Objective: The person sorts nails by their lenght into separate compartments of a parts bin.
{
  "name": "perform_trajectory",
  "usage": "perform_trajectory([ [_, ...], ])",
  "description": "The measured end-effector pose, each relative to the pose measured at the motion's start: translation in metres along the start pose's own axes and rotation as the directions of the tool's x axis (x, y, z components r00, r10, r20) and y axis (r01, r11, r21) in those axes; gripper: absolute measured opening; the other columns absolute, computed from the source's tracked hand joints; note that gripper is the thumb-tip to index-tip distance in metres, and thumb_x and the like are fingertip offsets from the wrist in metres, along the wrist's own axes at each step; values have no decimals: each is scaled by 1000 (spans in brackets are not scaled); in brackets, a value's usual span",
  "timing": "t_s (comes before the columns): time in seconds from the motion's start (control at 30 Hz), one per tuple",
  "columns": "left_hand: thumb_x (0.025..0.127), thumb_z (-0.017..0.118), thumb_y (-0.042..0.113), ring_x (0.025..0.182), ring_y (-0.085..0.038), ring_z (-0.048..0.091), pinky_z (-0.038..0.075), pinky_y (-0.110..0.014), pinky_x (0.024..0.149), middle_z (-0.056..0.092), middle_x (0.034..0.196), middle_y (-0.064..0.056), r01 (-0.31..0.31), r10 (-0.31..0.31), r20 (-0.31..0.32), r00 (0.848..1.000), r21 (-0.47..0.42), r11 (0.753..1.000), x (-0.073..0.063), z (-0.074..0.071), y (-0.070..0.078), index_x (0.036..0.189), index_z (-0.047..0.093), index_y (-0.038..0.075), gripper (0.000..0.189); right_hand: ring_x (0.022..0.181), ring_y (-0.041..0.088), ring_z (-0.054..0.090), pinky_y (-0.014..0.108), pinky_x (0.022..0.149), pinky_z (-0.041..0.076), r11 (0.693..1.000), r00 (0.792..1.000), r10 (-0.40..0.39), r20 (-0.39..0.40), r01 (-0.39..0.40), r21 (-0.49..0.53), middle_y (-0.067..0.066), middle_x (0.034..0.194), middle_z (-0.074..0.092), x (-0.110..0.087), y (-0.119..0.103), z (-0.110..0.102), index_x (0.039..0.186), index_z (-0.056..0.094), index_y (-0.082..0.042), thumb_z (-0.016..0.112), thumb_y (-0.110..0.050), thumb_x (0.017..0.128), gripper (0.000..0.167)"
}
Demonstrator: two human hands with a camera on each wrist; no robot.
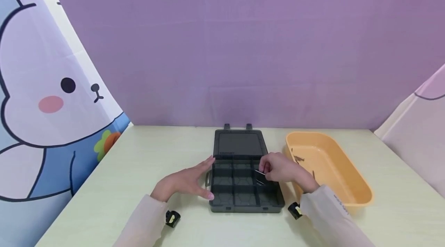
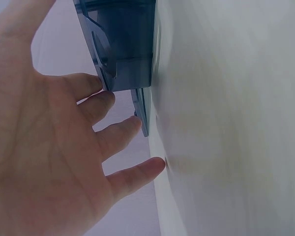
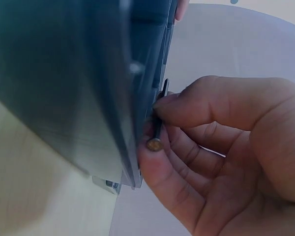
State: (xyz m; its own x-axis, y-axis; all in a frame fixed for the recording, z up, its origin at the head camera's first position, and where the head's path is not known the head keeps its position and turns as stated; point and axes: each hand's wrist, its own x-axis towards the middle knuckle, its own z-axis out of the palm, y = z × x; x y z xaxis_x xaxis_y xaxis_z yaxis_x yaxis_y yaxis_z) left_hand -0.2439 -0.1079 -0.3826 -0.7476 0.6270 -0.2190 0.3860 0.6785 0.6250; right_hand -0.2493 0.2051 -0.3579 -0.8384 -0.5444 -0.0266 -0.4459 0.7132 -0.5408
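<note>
A dark translucent compartment box [image 1: 245,197] lies on the table with its lid [image 1: 241,143] folded back flat. My right hand [image 1: 279,166] is over its right-hand compartments and pinches a nail [image 3: 160,123] between thumb and fingers. In the right wrist view the nail's flat head faces the camera and its point is farther off. Another thin nail [image 1: 260,182] lies in a right-hand compartment below the hand. My left hand [image 1: 187,180] has its fingers spread along the box's left side, with fingertips right at the edge near the handle [image 2: 102,49].
A yellow-orange tray [image 1: 333,170] stands right of the box, behind my right wrist. Several nails [image 1: 298,158] lie toward its left side. Small black devices [image 1: 172,219] are at both wrists. A purple cloth [image 1: 236,65] hangs behind the table.
</note>
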Motion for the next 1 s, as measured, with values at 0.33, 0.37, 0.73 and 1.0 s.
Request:
perform_trajectory([
  [0.33, 77, 75, 50, 147, -32, 7, 20, -52, 116, -1, 161, -10, -8, 8, 1, 1000, -4, 1000, -1, 1, 1, 154, 3, 8, 114, 65, 13, 48, 23, 58, 44, 1000, 1000, 24, -4, -24, 12, 0, 71, 55, -2, 0, 1, 83, 63, -4, 63, 8, 78, 14],
  [0.37, 76, 75, 50, 147, -32, 7, 20, -52, 116, -1, 161, -10, -7, 7, -1, 1000, -3, 1000, -1, 1, 1, 154, 3, 8, 114, 65, 13, 48, 23, 58, 44, 1000, 1000, 23, -6, -23, 10, 0, 71, 55, -2, 0, 1, 83, 63, -4, 63, 8, 78, 14],
  [0.73, 76, 74, 51, 147, -32, 10, 22, -52, 115, 0, 161, -9, -1, 1, -3, 1000, 22, 1000, -2, -1, 0, 154, 3, 9, 114, 67, 14, 49, 23, 60, 46, 999, 1000, 24, -18, -24, 28, 1, 73, 57, 0, 2, 1, 86, 63, -2, 61, 9, 78, 14],
  [1.0, 76, 74, 53, 147, -32, 10, 22, -53, 115, -1, 162, -8, -2, 2, 3, 1000, 16, 1000, -1, -1, 0, 154, 2, 11, 114, 67, 13, 50, 23, 60, 45, 999, 1000, 21, -15, -20, 32, 1, 74, 57, -2, 2, 0, 87, 63, -1, 61, 8, 78, 13],
])
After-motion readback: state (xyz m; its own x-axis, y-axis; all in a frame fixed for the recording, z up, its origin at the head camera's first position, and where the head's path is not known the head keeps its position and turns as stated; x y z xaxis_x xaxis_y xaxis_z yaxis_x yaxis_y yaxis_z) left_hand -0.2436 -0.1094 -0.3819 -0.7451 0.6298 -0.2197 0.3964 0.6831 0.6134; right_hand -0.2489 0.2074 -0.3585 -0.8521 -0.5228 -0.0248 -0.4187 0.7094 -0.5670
